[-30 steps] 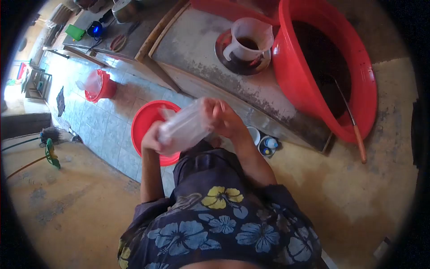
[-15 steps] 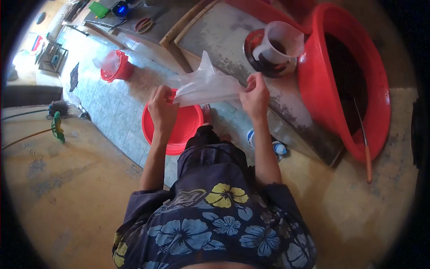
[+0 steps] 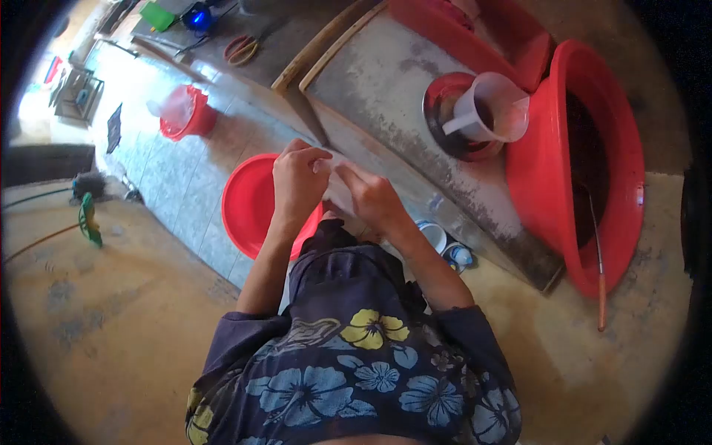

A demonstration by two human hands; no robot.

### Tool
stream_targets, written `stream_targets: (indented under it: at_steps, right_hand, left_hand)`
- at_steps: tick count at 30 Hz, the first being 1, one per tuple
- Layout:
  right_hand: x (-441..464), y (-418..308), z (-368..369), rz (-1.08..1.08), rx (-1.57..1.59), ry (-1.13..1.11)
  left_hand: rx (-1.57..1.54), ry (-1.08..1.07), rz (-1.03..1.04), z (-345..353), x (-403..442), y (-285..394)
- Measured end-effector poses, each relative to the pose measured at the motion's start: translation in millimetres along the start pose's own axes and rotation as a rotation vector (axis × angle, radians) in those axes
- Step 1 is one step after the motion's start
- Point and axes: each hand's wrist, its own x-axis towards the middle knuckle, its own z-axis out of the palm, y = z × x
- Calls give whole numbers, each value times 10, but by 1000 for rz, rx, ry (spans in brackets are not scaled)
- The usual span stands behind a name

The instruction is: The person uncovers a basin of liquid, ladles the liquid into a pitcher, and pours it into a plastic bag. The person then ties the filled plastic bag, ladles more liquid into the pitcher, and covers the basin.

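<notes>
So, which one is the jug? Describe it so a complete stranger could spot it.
Find the huge, tilted red tub at the right of the picture. Just left of it, on the stained grey counter, lies a round dish with the jug on it. Unlike the red tub, the jug is whitish, with a side handle and something dark inside.

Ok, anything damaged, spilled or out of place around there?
The counter stands out: dark, rough patches mar its pale top beside the jug. I can't tell whether they're wear or stains. The bag is too covered to judge.
</notes>
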Motion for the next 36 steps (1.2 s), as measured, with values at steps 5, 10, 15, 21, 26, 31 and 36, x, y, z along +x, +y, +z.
stream_targets:
  at_steps: [5,10,15,21,26,31,36]
  right_hand:
    - [390,-52,201,-199,-67,323]
    - [910,82,103,-102,-190,278]
    - [1192,139,-28,-174,-212,400]
    - [1332,193,-82,41,-274,346]
    - [1391,42,-45,441,-308,223]
    - [1479,330,-85,439,-118,612]
    - [1412,498,88,298,-534,72]
  left_hand:
    - [-62,10,-29,-35,584,-121]
    - [-258,-96,28,-37,1098,-188]
    - [-225,-141,106,-133,1471,-119]
    - [-310,-203,134,-113,1649,68]
    - [-463,-264,130,-77,1746,213]
    - [-211,-336,422,105,1763,199]
    - [-232,-545,554,-22,2046,277]
